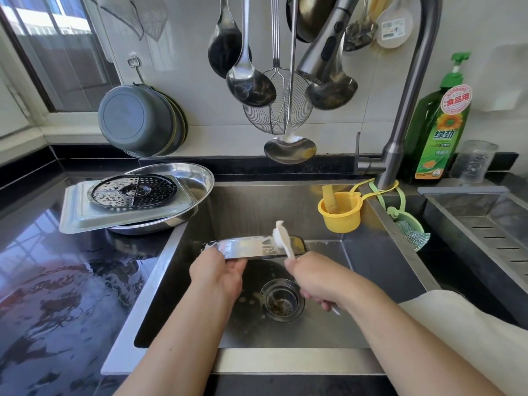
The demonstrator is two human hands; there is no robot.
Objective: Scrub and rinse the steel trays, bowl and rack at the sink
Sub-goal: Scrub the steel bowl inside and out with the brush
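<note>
My left hand [218, 274] grips the soapy tray [254, 247], right hand [317, 281] holds the brush [283, 238] on it; soap bottle [437, 130] reads 绿劲, 食品用.

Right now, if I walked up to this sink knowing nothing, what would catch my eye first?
The two hands over the sink: the left hand holds a soapy steel tray on edge while the right hand grips a white brush against it. Next, the stack of steel dishes on the counter at left, and the ladles hanging above.
</note>
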